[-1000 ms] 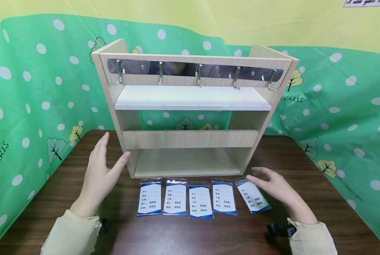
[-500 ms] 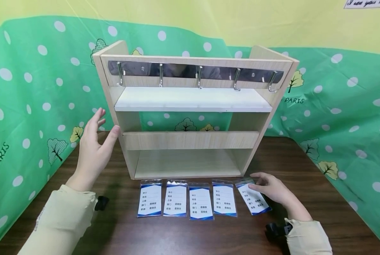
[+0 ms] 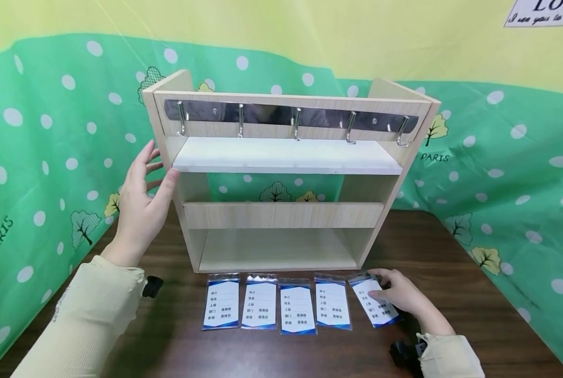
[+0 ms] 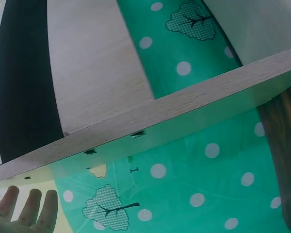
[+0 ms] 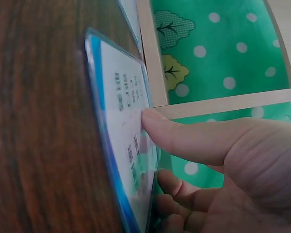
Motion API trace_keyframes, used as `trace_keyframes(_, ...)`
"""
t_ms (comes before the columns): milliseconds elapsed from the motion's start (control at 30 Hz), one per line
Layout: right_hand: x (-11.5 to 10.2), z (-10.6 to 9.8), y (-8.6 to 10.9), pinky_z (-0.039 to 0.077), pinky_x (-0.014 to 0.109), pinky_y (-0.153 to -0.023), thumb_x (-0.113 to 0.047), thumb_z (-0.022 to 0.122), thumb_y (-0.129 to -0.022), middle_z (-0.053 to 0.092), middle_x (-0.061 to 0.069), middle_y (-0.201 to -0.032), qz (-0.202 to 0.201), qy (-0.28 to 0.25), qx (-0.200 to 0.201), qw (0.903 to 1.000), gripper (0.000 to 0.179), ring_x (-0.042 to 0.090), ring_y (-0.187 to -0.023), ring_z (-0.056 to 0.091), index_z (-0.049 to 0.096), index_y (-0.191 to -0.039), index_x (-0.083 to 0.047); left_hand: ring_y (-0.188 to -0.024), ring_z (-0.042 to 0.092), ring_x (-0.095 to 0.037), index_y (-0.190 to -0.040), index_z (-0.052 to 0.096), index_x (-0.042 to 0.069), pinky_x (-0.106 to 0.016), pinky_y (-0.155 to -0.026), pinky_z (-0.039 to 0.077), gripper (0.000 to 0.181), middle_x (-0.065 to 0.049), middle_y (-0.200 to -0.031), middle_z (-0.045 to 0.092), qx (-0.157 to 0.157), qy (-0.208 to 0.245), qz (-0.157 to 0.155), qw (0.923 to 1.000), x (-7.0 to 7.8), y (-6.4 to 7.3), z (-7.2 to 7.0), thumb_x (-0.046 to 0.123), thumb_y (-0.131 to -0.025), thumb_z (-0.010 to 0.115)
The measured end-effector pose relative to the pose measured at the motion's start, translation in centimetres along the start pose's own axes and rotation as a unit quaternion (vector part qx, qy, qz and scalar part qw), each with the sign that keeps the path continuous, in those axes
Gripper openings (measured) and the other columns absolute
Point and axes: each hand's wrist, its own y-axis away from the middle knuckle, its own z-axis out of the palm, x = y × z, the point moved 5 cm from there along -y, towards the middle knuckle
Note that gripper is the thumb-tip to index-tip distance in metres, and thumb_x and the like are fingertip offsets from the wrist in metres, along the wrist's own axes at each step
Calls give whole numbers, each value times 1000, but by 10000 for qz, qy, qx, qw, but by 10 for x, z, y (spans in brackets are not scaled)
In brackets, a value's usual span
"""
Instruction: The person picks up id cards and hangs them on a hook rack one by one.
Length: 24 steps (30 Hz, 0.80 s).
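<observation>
On the dark table lies a row of several ID badges in clear plastic sleeves, blue and white with printed text. At its right end is a tilted ID badge (image 3: 373,301). My right hand (image 3: 398,294) pinches this badge near its upper right edge. In the right wrist view the thumb (image 5: 184,138) lies on the badge's printed face, with curled fingers at its edge. My left hand (image 3: 141,205) is raised, fingers spread, beside the left side panel of a wooden shelf rack (image 3: 283,215). Whether its thumb touches the panel I cannot tell.
Across the rack's top front runs a metal strip (image 3: 272,114) with several hooks. Below it is a white shelf (image 3: 286,156). The other badges (image 3: 297,310) lie close in front of the rack. A green and yellow printed cloth (image 3: 508,199) hangs behind the table (image 3: 262,359).
My left hand has risen and come next to the rack's upper left side. My right hand has lowered onto the rightmost badge and taken hold of it. The head view has tilted slightly upward.
</observation>
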Motion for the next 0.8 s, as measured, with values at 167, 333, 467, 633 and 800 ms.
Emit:
trace_keyframes(167, 1, 2, 1, 46, 41, -73, -20, 76, -86, 55, 24, -109, -6, -10, -69, 10000, 59, 30, -91, 53, 55, -135, 5, -131, 49, -29, -155, 30, 28, -36, -98, 46, 60, -5, -151, 44, 66, 111, 110, 9999, 6, -11, -2, 30, -101, 55)
trace_keyframes(333, 2, 3, 0, 44, 37, -71, -18, 77, -84, 53, 22, -107, -4, -102, -133, 9999, 61, 28, -90, 51, 53, -136, 6, -129, 50, -27, -155, 28, 29, -39, -98, 44, 59, -5, -151, 45, 158, 196, 270, 9993, 14, -22, -6, 32, -102, 52)
trace_keyframes(467, 4, 5, -1, 44, 38, -71, -19, 78, -84, 52, 22, -105, 6, -137, -216, 9997, 66, 28, -89, 51, 50, -137, 7, -128, 51, -26, -155, 28, 30, -34, -97, 42, 57, -5, -149, 46, 206, 216, 356, 9989, 20, -29, -9, 32, -103, 50)
trace_keyframes(633, 5, 6, -3, 44, 37, -70, -16, 77, -83, 52, 22, -103, -9, -195, -271, 9994, 67, 28, -88, 51, 48, -138, 9, -124, 51, -24, -155, 29, 31, -26, -93, 41, 55, -6, -147, 48, 217, 318, 477, 9981, 27, -39, -10, 31, -103, 49)
trace_keyframes(800, 6, 4, -6, 43, 36, -70, -15, 78, -82, 52, 20, -103, 52, -232, -299, 9993, 68, 27, -87, 51, 48, -139, 8, -122, 51, -23, -154, 29, 31, -27, -92, 41, 55, -3, -147, 49, 256, 423, 530, 9974, 33, -47, -13, 31, -103, 48)
